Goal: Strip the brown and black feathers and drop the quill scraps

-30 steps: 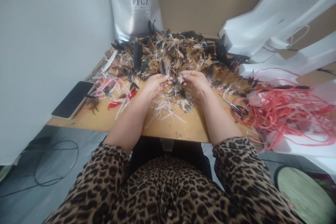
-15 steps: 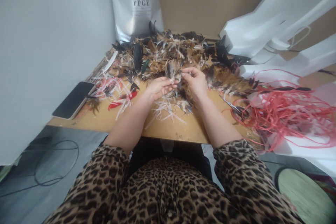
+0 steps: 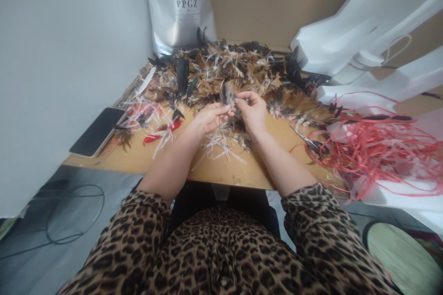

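Over the middle of the table, my left hand (image 3: 215, 116) pinches the lower end of a small bunch of feathers (image 3: 229, 93), grey-brown with a dark one at its left side. My right hand (image 3: 252, 107) is closed beside it, thumb and forefinger pressed together at the bunch's right edge. Whether a separate feather sits between those right fingertips is too small to make out. Behind both hands spreads a heap of brown and black feathers (image 3: 238, 64). Below them lie whitish strips (image 3: 221, 146) and a few loose feathers.
A phone (image 3: 98, 132) lies at the table's left edge, near red and white scraps (image 3: 148, 115). Scissors (image 3: 308, 139) rest on the right, beside a tangle of red ribbon (image 3: 380, 152). A silver bag (image 3: 183, 18) stands behind the heap. White sheeting (image 3: 342, 32) hangs at the right.
My right hand has come slightly left and closer to the left hand, its fingertips now at the feather bunch. The left hand has hardly moved.
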Motion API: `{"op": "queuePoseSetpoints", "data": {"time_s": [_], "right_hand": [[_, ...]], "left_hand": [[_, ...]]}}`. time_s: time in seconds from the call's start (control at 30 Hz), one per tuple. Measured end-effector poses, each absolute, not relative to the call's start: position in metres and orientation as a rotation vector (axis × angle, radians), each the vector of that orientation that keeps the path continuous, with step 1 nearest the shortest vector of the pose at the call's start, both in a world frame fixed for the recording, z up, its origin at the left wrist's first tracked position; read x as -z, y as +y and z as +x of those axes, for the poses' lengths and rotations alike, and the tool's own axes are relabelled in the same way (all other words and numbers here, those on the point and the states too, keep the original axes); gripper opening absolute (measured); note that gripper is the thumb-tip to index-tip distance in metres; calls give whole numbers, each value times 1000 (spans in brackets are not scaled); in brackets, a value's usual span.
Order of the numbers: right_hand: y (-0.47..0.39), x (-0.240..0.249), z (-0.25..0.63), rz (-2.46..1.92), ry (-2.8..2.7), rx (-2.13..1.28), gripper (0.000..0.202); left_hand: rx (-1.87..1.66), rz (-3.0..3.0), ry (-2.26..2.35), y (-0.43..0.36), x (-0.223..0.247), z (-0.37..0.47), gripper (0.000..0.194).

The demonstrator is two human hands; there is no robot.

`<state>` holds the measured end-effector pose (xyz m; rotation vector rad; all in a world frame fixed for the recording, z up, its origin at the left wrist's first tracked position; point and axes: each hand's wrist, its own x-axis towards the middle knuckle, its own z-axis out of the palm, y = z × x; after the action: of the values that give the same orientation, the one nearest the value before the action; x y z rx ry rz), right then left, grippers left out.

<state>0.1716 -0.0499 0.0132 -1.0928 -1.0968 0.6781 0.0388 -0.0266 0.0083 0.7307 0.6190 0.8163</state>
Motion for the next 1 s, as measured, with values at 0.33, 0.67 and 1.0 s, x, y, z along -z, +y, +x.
{"op": "queuePoseSetpoints", "data": {"time_s": [0.33,0.67,1.0], "right_hand": [[-38,-6,181,-898,-897,-1029,28],[-37,-10,191,-964,-893,-962,22],[-40,-13,203,-1152,-1250,-562,16]], "left_hand": [[-1027,581,635,-21,-11,35,17],[-1115,469,691,-20,-18,34,22],[-1057,481,679,-20,-20,30,22]]}}
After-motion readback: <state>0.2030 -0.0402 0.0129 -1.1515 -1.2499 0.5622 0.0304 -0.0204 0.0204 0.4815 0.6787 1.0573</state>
